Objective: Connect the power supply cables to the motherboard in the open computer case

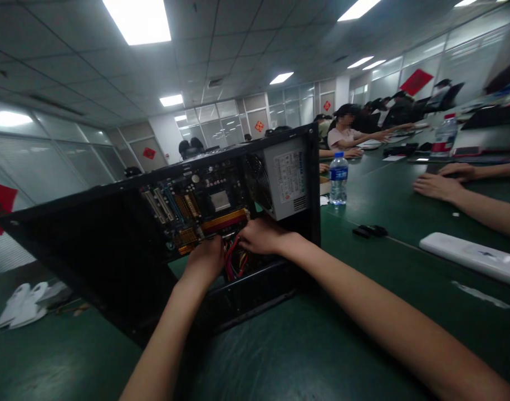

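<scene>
An open black computer case (238,289) stands on the green table with its inside facing me. Both my hands reach into its lower part. The fingers of my right hand (261,235) are curled round a bundle of red, yellow and black power cables (235,262), below the grey power supply (289,178). My left hand (207,257) is closed just left of these cables, at the lower edge of the motherboard (219,184); its fingertips are mostly hidden, so what they grip is unclear. Orange and red memory slots (224,220) lie right above my hands.
Right of the case stands a water bottle (338,179). A white power strip (472,257) and a small black object (369,230) lie on the table (388,301). White gloves (25,305) are at the left. Another person's hands (442,181) rest at the right; several people sit farther back.
</scene>
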Tool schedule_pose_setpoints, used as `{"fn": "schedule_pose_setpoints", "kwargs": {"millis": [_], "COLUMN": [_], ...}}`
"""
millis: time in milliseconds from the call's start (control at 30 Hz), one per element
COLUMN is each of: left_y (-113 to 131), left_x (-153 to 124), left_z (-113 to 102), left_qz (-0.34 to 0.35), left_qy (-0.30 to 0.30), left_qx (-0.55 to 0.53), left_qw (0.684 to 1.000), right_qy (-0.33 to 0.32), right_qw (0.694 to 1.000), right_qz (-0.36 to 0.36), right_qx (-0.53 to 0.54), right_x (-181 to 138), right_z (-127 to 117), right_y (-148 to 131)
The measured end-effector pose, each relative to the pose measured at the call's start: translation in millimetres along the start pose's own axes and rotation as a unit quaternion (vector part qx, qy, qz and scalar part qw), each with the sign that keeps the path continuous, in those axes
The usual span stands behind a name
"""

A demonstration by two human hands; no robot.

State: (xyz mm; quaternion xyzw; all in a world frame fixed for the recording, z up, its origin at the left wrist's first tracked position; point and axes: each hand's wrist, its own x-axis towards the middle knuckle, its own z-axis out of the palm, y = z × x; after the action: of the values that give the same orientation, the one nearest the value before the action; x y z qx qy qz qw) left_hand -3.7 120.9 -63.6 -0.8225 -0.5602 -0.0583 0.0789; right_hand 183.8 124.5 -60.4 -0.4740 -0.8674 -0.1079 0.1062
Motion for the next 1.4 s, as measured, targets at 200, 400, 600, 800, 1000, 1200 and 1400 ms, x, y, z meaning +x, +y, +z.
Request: {"fn": "schedule_pose_setpoints", "kwargs": {"millis": [200,400,600,800,1000,1200,1400], "left_y": [-1.5,2.8,-3.5,1.4,6.3,7.5,10.1], "left_x": [-7.8,-10.9,-11.7,-14.0,-15.9,-14.3,-14.4], "left_z": [1.7,-4.5,-8.2,-8.0,-5.9,-9.4,-17.2], "left_qz": [0.060,0.044,0.122,0.187,0.126,-0.034,-0.074], "left_qy": [-0.096,-0.060,-0.065,-0.052,-0.003,0.090,0.152], "left_qx": [-0.115,-0.082,-0.116,-0.175,-0.091,-0.052,-0.067], "left_qw": [0.987,0.994,0.984,0.965,0.988,0.994,0.983], "right_qy": [-0.015,-0.022,-0.015,-0.021,-0.010,0.028,0.036], "right_qw": [1.000,1.000,1.000,0.999,1.000,0.998,0.995], "right_qz": [0.008,0.000,-0.001,-0.007,-0.001,-0.002,-0.054], "right_qx": [-0.001,0.004,0.011,0.029,0.027,0.055,0.072], "right_x": [1.8,2.2,0.4,1.7,2.4,6.7,4.2], "right_z": [6.4,9.1,6.8,11.5,14.5,14.9,11.1], "right_y": [0.4,0.7,-0.8,1.0,0.8,3.6,0.0]}}
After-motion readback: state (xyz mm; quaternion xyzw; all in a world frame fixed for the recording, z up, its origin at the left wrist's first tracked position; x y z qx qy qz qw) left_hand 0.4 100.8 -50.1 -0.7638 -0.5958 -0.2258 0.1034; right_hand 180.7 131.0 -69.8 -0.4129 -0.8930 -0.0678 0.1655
